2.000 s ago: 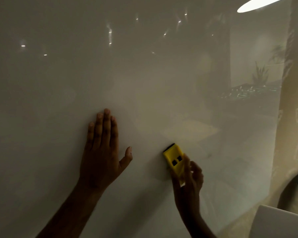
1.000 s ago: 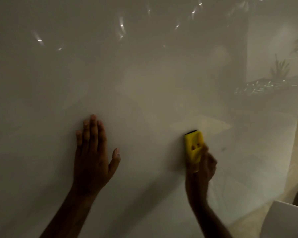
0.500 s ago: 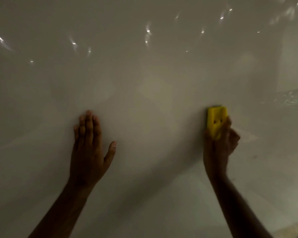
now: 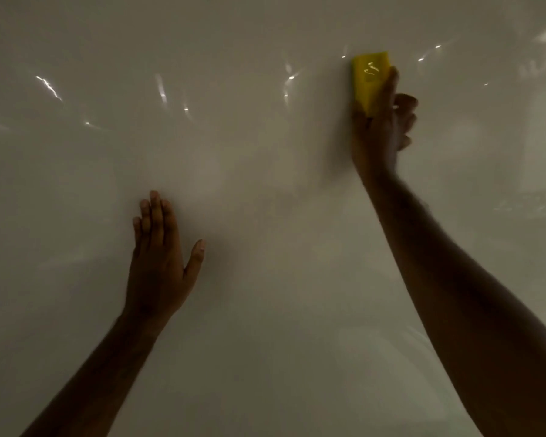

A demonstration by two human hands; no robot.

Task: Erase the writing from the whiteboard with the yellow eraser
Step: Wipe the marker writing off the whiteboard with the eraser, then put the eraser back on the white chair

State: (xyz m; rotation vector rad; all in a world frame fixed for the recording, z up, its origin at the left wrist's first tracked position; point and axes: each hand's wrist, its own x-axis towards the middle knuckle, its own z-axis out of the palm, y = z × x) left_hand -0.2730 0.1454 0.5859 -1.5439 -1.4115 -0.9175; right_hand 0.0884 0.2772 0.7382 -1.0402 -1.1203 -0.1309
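Note:
The glossy whiteboard (image 4: 265,171) fills the whole head view, dim and full of light reflections. I see no writing on it in this frame. My right hand (image 4: 382,130) grips the yellow eraser (image 4: 370,78) and holds it flat against the board at the upper right, arm stretched up. My left hand (image 4: 158,263) lies flat on the board at lower centre-left, fingers straight and together, thumb spread out.
Bright streaks of reflected ceiling lights (image 4: 161,89) run across the upper board. A faint reflection of a room shows at the right edge (image 4: 539,203). No board edge or frame is in view.
My right hand has carried the eraser up and to the right across the board, from lower centre to the upper right. The left hand stays flat on the board. The view has shifted left.

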